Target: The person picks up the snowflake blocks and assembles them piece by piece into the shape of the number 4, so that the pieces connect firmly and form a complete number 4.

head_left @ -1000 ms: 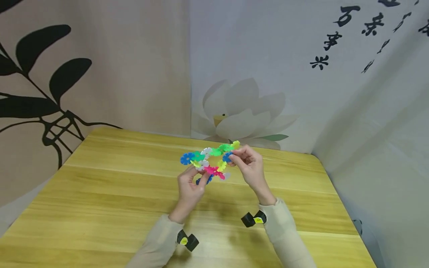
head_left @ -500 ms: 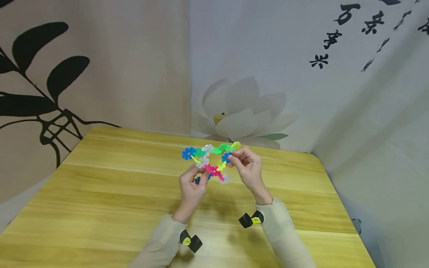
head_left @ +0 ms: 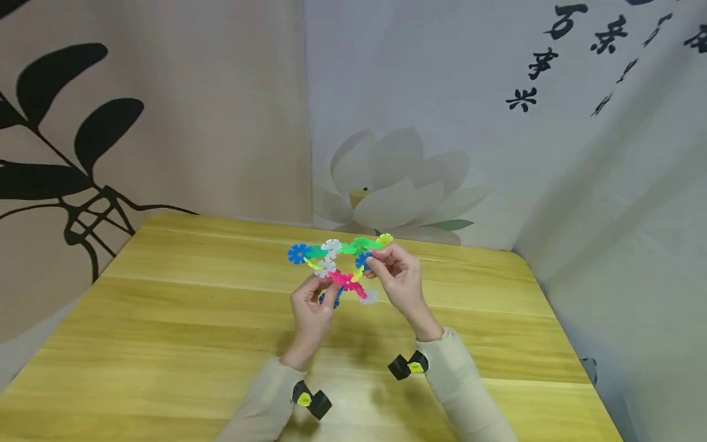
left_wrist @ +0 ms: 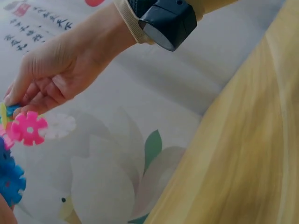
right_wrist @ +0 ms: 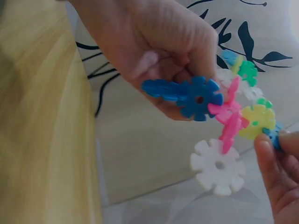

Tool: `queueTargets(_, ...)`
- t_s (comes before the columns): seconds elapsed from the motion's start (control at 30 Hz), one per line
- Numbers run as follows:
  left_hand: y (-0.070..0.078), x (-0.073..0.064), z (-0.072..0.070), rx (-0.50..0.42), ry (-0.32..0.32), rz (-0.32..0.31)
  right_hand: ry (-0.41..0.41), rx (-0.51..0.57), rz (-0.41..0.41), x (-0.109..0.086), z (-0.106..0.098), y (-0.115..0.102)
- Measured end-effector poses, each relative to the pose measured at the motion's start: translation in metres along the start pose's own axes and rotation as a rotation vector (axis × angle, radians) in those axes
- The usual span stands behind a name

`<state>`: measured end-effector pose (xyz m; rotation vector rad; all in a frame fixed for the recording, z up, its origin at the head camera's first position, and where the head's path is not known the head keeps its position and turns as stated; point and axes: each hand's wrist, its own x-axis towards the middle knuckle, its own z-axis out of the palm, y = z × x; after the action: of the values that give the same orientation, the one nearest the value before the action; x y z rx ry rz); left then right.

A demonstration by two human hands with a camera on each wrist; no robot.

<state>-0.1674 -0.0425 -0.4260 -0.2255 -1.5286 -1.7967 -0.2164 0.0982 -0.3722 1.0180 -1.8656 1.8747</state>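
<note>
Snowflake discs joined into a ring-like chain (head_left: 347,248), in blue, green, white, yellow and pink, are held up above the table between both hands. My left hand (head_left: 312,311) pinches the chain at its near side, by the pink discs (head_left: 347,282). Two blue discs (right_wrist: 198,98) jut out beside that hand in the right wrist view, and a white disc (right_wrist: 218,167) hangs off the pink ones. Between thumb and fingers, my right hand (head_left: 402,279) pinches a blue disc (head_left: 363,261) joined to a yellow disc (right_wrist: 258,122). Part of the left-hand grip is hidden behind the fingers.
Below the hands is a wooden table (head_left: 182,344). Behind it hangs a cloth backdrop (head_left: 232,123) with printed leaves, a lotus and characters. Small black cameras sit on both sleeves (head_left: 461,380).
Both hands and the disc chain have shifted slightly left in the head view, the right hand more than the left. The blue disc turns a little between the right fingers. Both grips stay.
</note>
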Motion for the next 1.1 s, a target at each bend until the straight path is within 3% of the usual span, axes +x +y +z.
queueTargets(0.1, 0.001, 0.001, -0.003, -0.067, 0.027, -0.089, -0.021, -0.062, -0.009, 0.004, 0.002, -0.002)
queueTargets(0.23, 0.000, 0.005, -0.002, -0.166, 0.080, -0.216, 0.039, -0.152, 0.012, 0.007, -0.001, -0.006)
queueTargets(0.37, -0.004, 0.007, -0.003, -0.177, 0.127, -0.286, 0.016, -0.205, 0.147, 0.000, 0.000, -0.014)
queueTargets(0.47, -0.006, 0.006, -0.003, -0.159, 0.150, -0.324, -0.106, -0.133, 0.293, -0.011, 0.000, -0.005)
queueTargets(0.57, -0.008, 0.004, -0.001, -0.160, 0.166, -0.372, -0.165, 0.029, 0.409, -0.019, 0.000, 0.012)
queueTargets(0.63, -0.009, 0.003, 0.000, -0.169, 0.170, -0.394, -0.146, 0.102, 0.461, -0.021, 0.003, 0.013)
queueTargets(0.77, -0.011, 0.001, 0.002, -0.204, 0.170, -0.420, -0.071, 0.146, 0.515, -0.020, 0.010, 0.013)
queueTargets(0.87, -0.013, 0.000, 0.002, -0.206, 0.145, -0.432, -0.024, 0.141, 0.533, -0.021, 0.011, 0.015)
queueTargets(0.97, -0.015, 0.000, -0.002, -0.152, 0.076, -0.425, -0.002, 0.138, 0.550, -0.023, 0.009, 0.018)
queueTargets(1.03, -0.016, 0.000, -0.008, -0.090, -0.011, -0.408, 0.013, 0.139, 0.573, -0.025, 0.007, 0.021)
queueTargets(1.1, -0.019, 0.001, -0.019, -0.014, -0.150, -0.381, 0.034, 0.144, 0.600, -0.027, 0.004, 0.025)
